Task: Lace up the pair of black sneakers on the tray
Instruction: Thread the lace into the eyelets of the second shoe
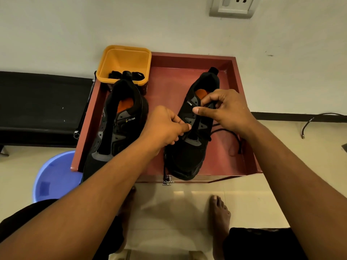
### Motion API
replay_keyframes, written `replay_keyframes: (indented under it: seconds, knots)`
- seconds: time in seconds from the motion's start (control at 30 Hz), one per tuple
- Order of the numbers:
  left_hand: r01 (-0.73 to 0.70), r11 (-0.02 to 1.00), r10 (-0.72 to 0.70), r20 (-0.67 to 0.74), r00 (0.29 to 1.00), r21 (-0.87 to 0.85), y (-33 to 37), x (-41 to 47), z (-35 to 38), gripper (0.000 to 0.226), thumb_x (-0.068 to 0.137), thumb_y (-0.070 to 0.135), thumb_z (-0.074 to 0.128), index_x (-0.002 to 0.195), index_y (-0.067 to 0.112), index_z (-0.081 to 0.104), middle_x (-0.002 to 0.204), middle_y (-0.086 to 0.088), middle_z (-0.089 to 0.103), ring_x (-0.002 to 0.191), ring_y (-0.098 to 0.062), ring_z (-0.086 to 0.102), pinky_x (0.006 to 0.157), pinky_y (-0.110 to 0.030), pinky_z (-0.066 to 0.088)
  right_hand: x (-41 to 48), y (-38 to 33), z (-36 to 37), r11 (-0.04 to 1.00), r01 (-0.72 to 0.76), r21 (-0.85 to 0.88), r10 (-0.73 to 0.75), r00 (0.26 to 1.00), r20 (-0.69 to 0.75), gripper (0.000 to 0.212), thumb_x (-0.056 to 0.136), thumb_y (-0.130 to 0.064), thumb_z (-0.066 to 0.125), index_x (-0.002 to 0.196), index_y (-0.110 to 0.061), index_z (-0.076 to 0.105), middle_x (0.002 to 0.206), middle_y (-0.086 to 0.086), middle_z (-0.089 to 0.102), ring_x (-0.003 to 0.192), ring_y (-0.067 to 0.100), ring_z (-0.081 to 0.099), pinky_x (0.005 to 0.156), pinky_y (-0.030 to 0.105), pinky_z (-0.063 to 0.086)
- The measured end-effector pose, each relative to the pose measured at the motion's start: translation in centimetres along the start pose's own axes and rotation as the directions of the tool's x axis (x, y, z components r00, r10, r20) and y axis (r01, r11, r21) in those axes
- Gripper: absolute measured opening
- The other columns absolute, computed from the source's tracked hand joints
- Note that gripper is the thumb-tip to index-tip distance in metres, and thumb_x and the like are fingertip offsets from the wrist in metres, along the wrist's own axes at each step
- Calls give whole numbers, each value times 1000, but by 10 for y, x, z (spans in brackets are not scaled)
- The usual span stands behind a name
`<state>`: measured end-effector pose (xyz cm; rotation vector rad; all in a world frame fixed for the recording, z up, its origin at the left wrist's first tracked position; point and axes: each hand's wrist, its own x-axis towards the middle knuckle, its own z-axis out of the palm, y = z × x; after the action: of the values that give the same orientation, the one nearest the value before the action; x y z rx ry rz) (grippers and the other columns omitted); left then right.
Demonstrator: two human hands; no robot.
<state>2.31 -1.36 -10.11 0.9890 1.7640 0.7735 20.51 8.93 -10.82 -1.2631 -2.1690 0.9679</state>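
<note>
I see a red tray against a white wall, with cream tiles below. The left-side sneaker and right-side sneaker run bottom to top, heels uppermost. The left hand and right hand each pinch the right-side sneaker's eyelet flaps.

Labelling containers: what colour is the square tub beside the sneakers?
Yellow-orange tub, clearest in the head view.

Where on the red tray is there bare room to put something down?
Bare: the tray floor between the yellow tub and the right sneaker, up to the far wall, and the far right corner beside that sneaker's heel. Crowded: the gap beside the left sneaker, filled by the left hand, and the near right side, where a loose lace lies.
</note>
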Motion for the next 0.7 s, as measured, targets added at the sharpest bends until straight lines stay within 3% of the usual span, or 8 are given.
replay_keyframes:
  seconds: [0.07, 0.13, 0.2, 0.3, 0.43, 0.6, 0.7]
  knots:
    - [31, 999, -31, -7, 999, -7, 3, 0, 3, 21, 85, 18, 83, 79, 0, 73, 66, -14, 70, 44, -14, 53, 46, -25, 45, 0, 0, 0, 1000, -11, 9, 11, 1000, -2, 18, 79, -46, 87, 83, -31, 78, 84, -11, 70, 70, 5, 58, 70, 36, 51]
    - [76, 997, -75, 31, 997, -12, 6, 1, 0, 20, 84, 13, 82, 77, -2, 71, 62, -14, 66, 45, -14, 50, 44, -22, 41, 0, 0, -1, 999, -16, 35, 15, 1000, 7, 18, 79, -43, 88, 84, -29, 78, 83, -11, 70, 70, 4, 59, 68, 32, 50]
    - [139, 990, -135, 152, 979, -17, 7, 1, -10, 16, 84, 10, 80, 76, 2, 69, 56, -4, 62, 44, -11, 50, 41, -21, 39, -1, 0, -3, 997, -21, 72, 19, 999, 31, 18, 79, -39, 89, 85, -25, 79, 82, -14, 69, 69, 0, 57, 69, 25, 46]
    - [180, 983, -161, 282, 946, -43, 8, -3, -21, 16, 85, 15, 82, 81, 3, 71, 61, -2, 64, 48, -12, 53, 42, -20, 40, -2, 2, -5, 995, -25, 101, 20, 999, 48, 16, 79, -37, 89, 84, -25, 79, 80, -16, 67, 67, 0, 55, 69, 23, 45]
    - [107, 993, -97, 159, 983, -57, 4, -3, -11, 33, 81, 32, 87, 88, 3, 73, 65, -2, 66, 45, -9, 48, 43, -21, 38, 0, -1, -5, 993, -36, 111, 29, 998, 64, 16, 80, -33, 89, 85, -21, 79, 80, -12, 69, 67, -2, 57, 66, 14, 43]
    - [103, 995, -101, 202, 974, 3, 3, 2, -24, 14, 84, 12, 82, 82, 4, 71, 58, -2, 62, 45, -9, 49, 42, -21, 38, 0, 1, -5, 987, -62, 147, 51, 996, 75, 17, 78, -34, 91, 84, -22, 80, 82, -2, 70, 67, 9, 56, 68, 30, 48]
    - [50, 999, -46, 192, 980, -14, 1, 1, -25, 14, 83, 11, 82, 85, 3, 71, 64, -4, 66, 51, -10, 56, 46, -22, 44, 1, 1, -4, 986, -59, 153, 49, 996, 69, 16, 78, -33, 91, 84, -22, 80, 81, -6, 69, 68, 8, 56, 69, 30, 48]
